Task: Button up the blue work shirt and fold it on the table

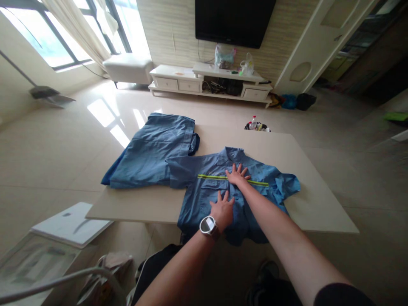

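Note:
A blue short-sleeved work shirt (207, 197) with a yellow-green stripe lies front side up, its collar pointing away from me and its hem hanging over the table's near edge. My left hand (222, 208), a watch (208, 225) on its wrist, rests flat on the shirt's front with fingers spread. Farther up, near the collar, my right hand (237, 174) also presses flat across the stripe, fingers apart. To the left lies a folded pile of blue clothing (153, 148), which the shirt's left-side sleeve meets.
The pale table (318, 204) has corners jutting out left and right. Beyond it stand a white TV cabinet (178, 78) and a white bench (129, 68). A bin with bottles (254, 125) is past the far edge. A white box (72, 223) sits at lower left.

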Action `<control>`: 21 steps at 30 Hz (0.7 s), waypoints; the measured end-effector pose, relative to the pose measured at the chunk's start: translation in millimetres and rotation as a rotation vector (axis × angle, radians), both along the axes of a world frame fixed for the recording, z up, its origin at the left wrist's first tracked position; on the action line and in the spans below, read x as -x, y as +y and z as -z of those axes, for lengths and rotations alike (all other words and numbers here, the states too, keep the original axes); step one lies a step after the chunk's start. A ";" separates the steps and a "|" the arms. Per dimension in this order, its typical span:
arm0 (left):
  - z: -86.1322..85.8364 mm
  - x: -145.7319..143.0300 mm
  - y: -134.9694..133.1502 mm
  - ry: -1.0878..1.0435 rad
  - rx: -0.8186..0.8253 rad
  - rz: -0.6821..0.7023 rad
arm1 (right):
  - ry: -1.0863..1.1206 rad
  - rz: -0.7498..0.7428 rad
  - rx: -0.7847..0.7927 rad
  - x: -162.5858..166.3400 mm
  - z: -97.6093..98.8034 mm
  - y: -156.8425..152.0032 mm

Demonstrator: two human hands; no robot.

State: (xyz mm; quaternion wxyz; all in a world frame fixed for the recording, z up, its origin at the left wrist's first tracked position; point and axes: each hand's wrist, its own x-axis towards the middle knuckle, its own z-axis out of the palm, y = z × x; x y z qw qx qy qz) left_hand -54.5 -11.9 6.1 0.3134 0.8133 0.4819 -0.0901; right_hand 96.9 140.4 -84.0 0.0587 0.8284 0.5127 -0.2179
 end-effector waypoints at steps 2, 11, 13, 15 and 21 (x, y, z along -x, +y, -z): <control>-2.2 -10.5 -2.6 0.055 0.060 -0.005 | -0.036 -0.049 0.040 -5.6 -5.6 12.4; -1.2 -37.1 -3.8 0.178 0.132 -0.004 | -0.035 -0.276 -0.214 -30.2 -44.6 76.7; 3.6 -39.8 -2.8 0.185 0.134 -0.008 | 0.000 -0.305 -0.242 -31.8 -43.1 84.7; 7.7 -41.2 -2.0 0.186 0.143 -0.017 | 0.036 -0.314 -0.275 -36.9 -40.4 90.7; 7.6 -36.3 -1.9 0.142 0.166 -0.025 | 0.181 -0.221 -0.432 -89.4 -42.9 91.0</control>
